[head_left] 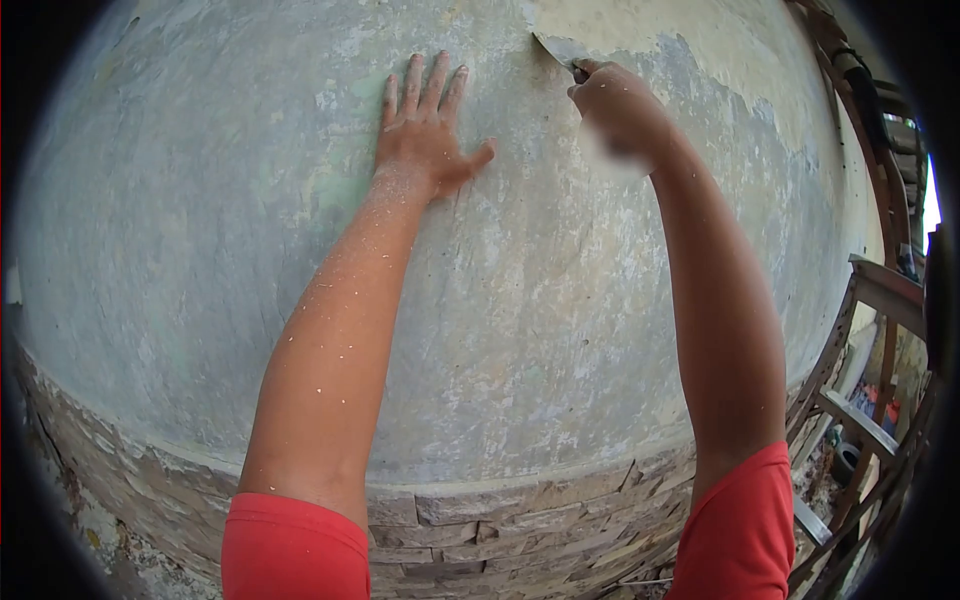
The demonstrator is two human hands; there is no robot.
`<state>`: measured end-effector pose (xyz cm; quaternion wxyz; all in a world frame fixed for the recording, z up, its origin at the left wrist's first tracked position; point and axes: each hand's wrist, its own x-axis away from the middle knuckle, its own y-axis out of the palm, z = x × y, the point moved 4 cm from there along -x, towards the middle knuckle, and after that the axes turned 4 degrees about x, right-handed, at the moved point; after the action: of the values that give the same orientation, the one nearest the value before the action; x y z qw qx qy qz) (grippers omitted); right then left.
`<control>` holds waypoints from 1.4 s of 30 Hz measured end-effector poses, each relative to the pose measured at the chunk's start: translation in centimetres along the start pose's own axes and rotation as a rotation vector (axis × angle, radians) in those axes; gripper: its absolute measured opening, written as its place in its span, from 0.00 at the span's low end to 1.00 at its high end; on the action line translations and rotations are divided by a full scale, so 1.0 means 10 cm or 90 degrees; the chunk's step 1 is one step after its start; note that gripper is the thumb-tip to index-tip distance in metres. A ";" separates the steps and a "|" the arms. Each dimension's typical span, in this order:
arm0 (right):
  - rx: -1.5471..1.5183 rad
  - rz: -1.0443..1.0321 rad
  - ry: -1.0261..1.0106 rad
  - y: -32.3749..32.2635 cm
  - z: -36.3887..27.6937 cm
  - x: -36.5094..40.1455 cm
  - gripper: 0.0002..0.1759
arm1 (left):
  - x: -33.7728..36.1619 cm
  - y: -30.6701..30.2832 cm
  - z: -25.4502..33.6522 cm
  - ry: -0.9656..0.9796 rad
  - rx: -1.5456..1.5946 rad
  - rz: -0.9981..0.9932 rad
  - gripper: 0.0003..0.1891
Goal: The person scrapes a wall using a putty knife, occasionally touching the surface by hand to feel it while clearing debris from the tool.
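Plaster wall (200,200) | left hand (425,140) flat | right hand (615,105) gripping scraper (555,47)

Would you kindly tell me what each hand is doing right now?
Left hand: open, flat against the wall.
Right hand: closed, holding a scraper.

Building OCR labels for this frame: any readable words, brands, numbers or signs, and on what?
None readable. The wall shows only bare plaster and peeling paint; the scraper in the right hand bears no visible mark. No print on the red sleeves or the stone cladding. Clutter behind the wooden frame at far right is too small and blurred to tell.
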<state>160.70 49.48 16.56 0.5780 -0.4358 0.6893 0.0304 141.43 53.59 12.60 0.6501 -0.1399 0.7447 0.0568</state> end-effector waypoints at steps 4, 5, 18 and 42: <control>0.031 -0.064 -0.019 0.10 -0.06 0.18 0.24 | -0.08 -0.02 -0.07 0.016 0.003 0.003 0.47; 0.027 -0.012 -0.038 0.15 -0.01 0.11 0.23 | -0.12 -0.04 -0.08 0.015 -0.002 0.011 0.47; 0.023 -0.050 0.047 0.11 -0.10 -0.13 0.12 | 0.03 0.00 -0.32 0.035 -0.057 -0.010 0.44; 0.006 0.009 0.039 0.20 -0.39 -0.32 0.16 | 0.20 0.00 -0.45 0.052 0.013 -0.001 0.44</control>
<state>156.22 50.43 19.58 0.5582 -0.4286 0.7102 0.0177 136.92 52.08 11.28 0.6207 -0.1362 0.7710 0.0426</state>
